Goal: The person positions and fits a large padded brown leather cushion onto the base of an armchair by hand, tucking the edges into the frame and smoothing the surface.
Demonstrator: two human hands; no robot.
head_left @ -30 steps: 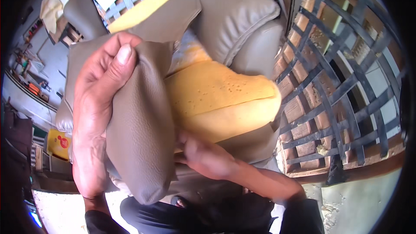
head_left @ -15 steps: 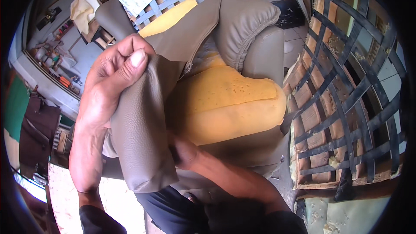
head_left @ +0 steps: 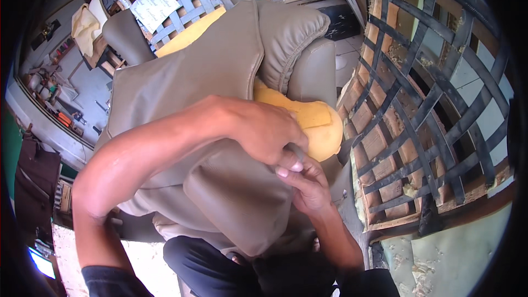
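A grey-brown leatherette cover lies over a sofa armrest, its loose front part folded and bulging toward me. Yellow foam padding shows past its right side, rounded at the end. My left hand reaches across the cover, fingers curled down at the border between cover and foam. Just below it, my right hand pinches the cover's edge between thumb and fingers. The two thumbs nearly meet there. What the left fingertips grasp is partly hidden, but the cover's edge runs into them.
At the right stands a wooden frame crossed by black webbing straps. A gathered grey-brown cushion sits beyond the foam. Farther back are a grey webbed seat and a printed white sheet. Tools lie at the left.
My left hand has moved from the raised cover on the left, rightward to the foam's edge. The cover has come down over much of the foam. My right hand has emerged from beneath it.
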